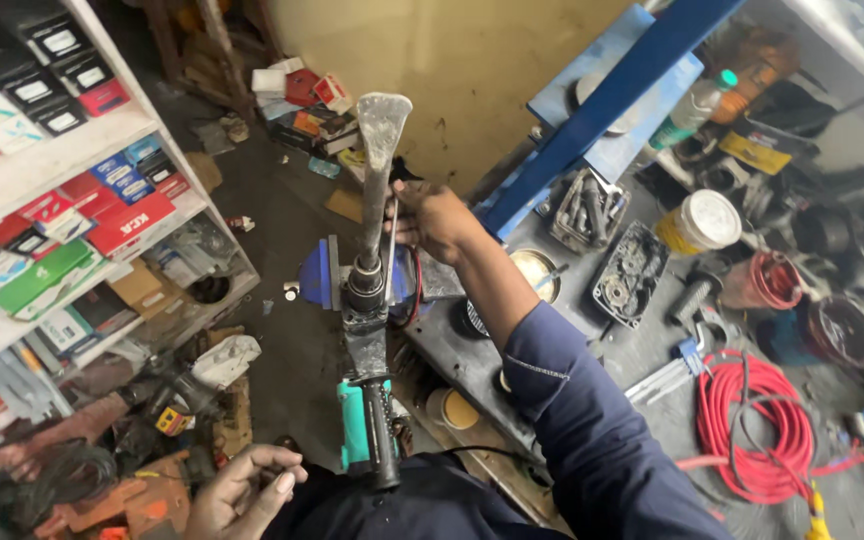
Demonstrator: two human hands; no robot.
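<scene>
A teal and black demolition hammer stands upright between my knees, its flat chisel bit pointing up toward the camera. My right hand is beside the bit's shaft and grips a thin metal rod that reaches down to the black chuck. My left hand hangs low at the left, fingers loosely curled, holding nothing, apart from the tool's black side handle.
Shelves of boxed parts fill the left. A cluttered workbench at the right carries a red coiled hose, a white tub, metal parts and a blue vise. Blue beams lean against the wall. Worn tools litter the floor.
</scene>
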